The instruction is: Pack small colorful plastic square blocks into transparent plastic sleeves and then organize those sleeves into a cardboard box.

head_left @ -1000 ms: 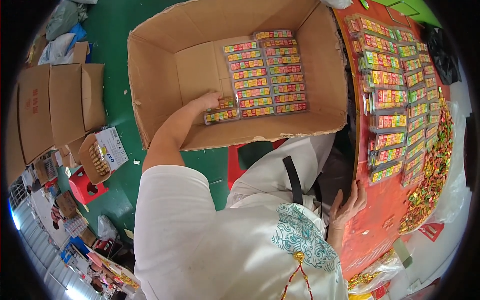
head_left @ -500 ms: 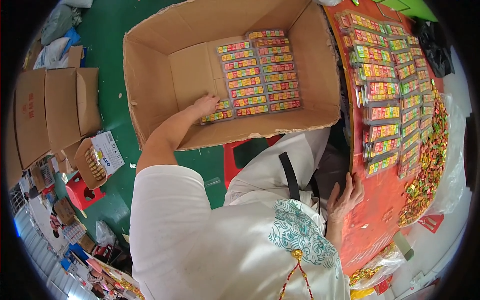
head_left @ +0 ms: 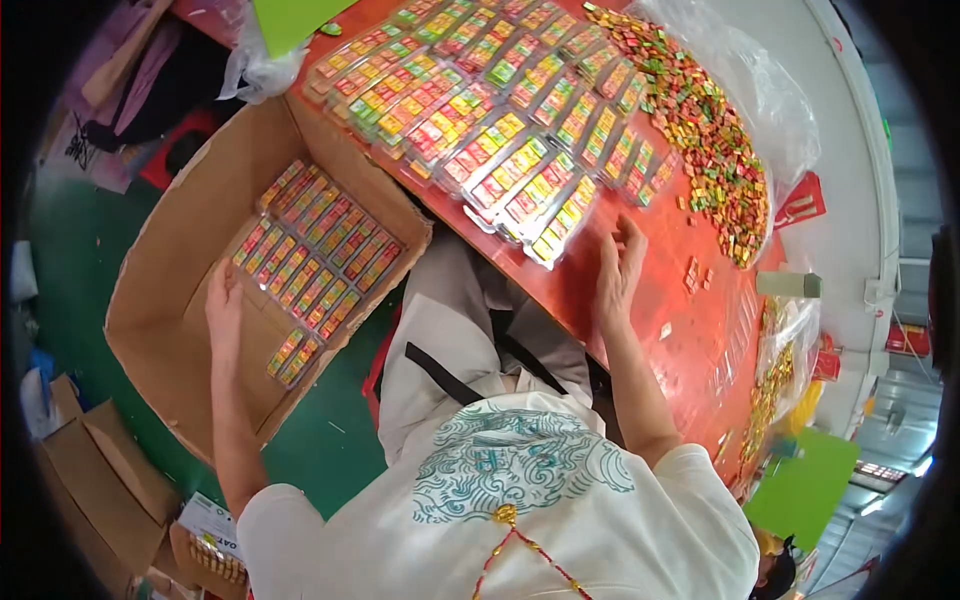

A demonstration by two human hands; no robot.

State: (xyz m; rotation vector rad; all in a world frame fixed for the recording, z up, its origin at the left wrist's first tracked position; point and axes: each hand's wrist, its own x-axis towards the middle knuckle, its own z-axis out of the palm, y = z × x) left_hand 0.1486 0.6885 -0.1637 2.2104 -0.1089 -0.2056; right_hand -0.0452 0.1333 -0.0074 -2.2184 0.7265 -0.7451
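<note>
My left hand [head_left: 224,292] hangs inside a large cardboard box [head_left: 180,395], beside rows of clear plastic packs [head_left: 318,245] filled with small red, yellow and green wrapped pieces. Its fingers are loosely apart and nothing shows in them. Over the red table [head_left: 560,290] is my right hand [head_left: 621,266], fingers apart and empty. Nearest to it lies a row of similar packs [head_left: 565,218] on the tabletop. Two short packs [head_left: 292,357] sit at the near corner of the box's filled rows.
A heap of loose wrapped pieces [head_left: 705,150] runs along the table's far right, with clear plastic sheeting [head_left: 760,80] behind it. Further loose pieces [head_left: 770,380] lie in a bag at the right. Other cardboard boxes [head_left: 100,480] stand on the green floor at lower left.
The view has swung toward the table. My left hand has come off the pack at the box's near end. My right hand has moved from the table edge to over the tabletop.
</note>
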